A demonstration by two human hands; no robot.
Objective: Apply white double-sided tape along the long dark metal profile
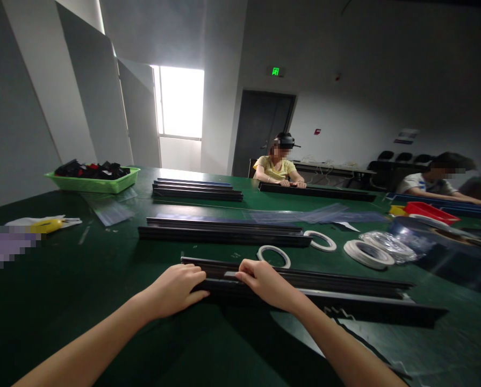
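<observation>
The near black rail (369, 310) lies lengthwise across the green worktop (103, 301), directly before the wearer. The left hand (179, 287) is clamped on its left end, thumb on the near side. The right hand (264, 279) has its grip drawn together at a small pale tab (229, 274) on the rail (whether it pinches the tab, I cannot tell). Beyond are a white ring (273, 248), then a middle stack of rails (224, 234) and clear strips (304, 214). Farther off, a seated person (278, 167) has both hands on another rail (316, 192).
</observation>
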